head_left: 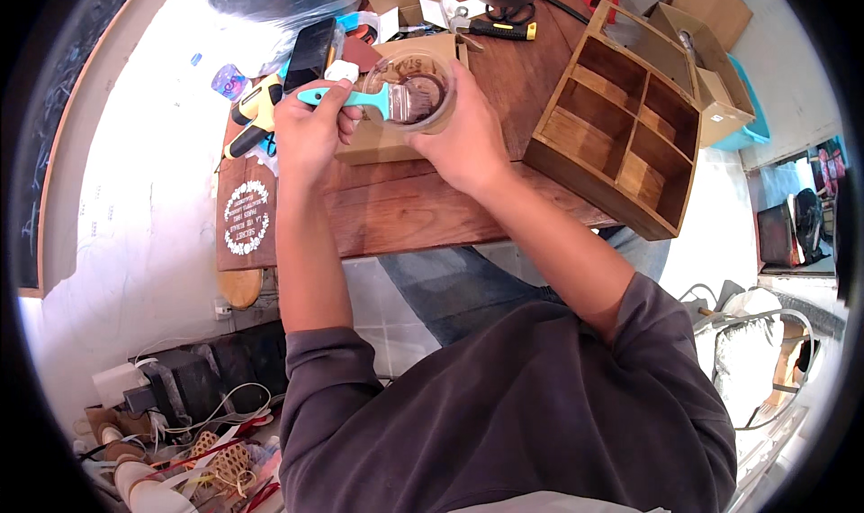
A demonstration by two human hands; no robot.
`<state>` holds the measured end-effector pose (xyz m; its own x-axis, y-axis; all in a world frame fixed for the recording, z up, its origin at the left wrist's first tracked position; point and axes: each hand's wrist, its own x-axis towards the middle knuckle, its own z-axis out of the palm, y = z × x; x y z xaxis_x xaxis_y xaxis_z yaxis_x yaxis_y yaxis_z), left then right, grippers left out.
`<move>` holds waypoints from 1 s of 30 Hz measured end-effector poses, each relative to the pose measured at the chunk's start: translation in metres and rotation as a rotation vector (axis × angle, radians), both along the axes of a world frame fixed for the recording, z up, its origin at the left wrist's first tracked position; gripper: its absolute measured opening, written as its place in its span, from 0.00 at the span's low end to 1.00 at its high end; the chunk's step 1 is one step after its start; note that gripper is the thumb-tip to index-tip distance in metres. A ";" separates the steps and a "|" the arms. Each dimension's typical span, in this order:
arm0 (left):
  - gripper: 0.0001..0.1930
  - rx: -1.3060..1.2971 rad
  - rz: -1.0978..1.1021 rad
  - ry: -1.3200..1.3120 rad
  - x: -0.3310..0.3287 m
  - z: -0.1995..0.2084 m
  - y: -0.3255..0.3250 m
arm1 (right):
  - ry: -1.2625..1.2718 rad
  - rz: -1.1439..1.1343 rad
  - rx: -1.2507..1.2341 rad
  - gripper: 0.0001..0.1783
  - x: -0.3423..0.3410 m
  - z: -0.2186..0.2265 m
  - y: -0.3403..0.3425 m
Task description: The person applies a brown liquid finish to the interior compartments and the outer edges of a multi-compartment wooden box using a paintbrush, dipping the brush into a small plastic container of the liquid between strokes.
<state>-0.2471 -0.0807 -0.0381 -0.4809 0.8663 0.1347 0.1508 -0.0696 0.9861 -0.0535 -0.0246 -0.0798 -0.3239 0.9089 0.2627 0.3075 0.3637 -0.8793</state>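
Observation:
My left hand [315, 126] grips the turquoise handle of a paintbrush [367, 101]. Its dark, wet-looking bristles reach into a clear round plastic tub [385, 70] with some dark brown liquid inside. Around the tub's right side my right hand [463, 135] is wrapped, tilting its opening toward me. Below the tub lies a cardboard box [382, 144] on the wooden table. Just right of my right forearm stands a brown wooden organizer [585, 117] with several square compartments, set at an angle on the table.
A yellow and black glue gun [256, 117] and a dark phone [311, 54] lie left of my hands. Scissors [513, 13] and a yellow-black cutter [504, 31] are at the back. The table's front edge [405, 243] runs before me; cables and clutter [216, 450] cover the lower left floor.

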 end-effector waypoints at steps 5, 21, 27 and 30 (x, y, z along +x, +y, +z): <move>0.08 0.049 0.003 -0.232 0.008 -0.012 -0.007 | -0.009 0.007 0.003 0.54 0.000 0.007 -0.014; 0.13 0.251 -0.110 -0.213 0.093 0.059 -0.047 | 0.497 0.025 0.083 0.59 0.099 0.036 -0.066; 0.11 0.268 -0.272 -0.187 0.157 0.069 -0.032 | 0.462 -0.110 0.178 0.56 0.176 0.059 -0.052; 0.13 0.223 -0.366 -0.231 0.184 0.073 -0.013 | 0.240 -0.183 0.247 0.56 0.212 0.063 -0.038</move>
<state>-0.0628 -0.0937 0.0353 -0.1895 0.9464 0.2616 -0.1443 -0.2904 0.9460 0.1590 -0.0629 -0.0171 -0.0649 0.8458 0.5296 0.1831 0.5318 -0.8268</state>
